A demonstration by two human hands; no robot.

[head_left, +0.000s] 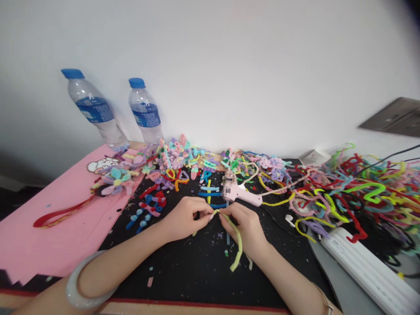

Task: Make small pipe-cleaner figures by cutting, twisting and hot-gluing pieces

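Note:
Over the black mat, my left hand [187, 218] and my right hand [242, 225] meet fingertip to fingertip. Both pinch a pale yellow-green pipe cleaner [237, 245], whose long end hangs down across my right fingers. A pale strand also shows at my left fingertips, but its full shape is hidden. Just beyond my hands lie blue and yellow pipe cleaners [209, 192] set crosswise. A white glue gun [244, 194] rests past my right hand. Left of my left hand is a red and blue pipe-cleaner piece [153, 201].
Finished pipe-cleaner shapes [177, 155] line the wall. Loose pipe cleaners [367, 183] heap at right, near a white power strip [370, 271] and an earphone [289, 220]. Two water bottles [93, 109] lean at back left, behind pink paper [65, 197] bearing a red strap [62, 214].

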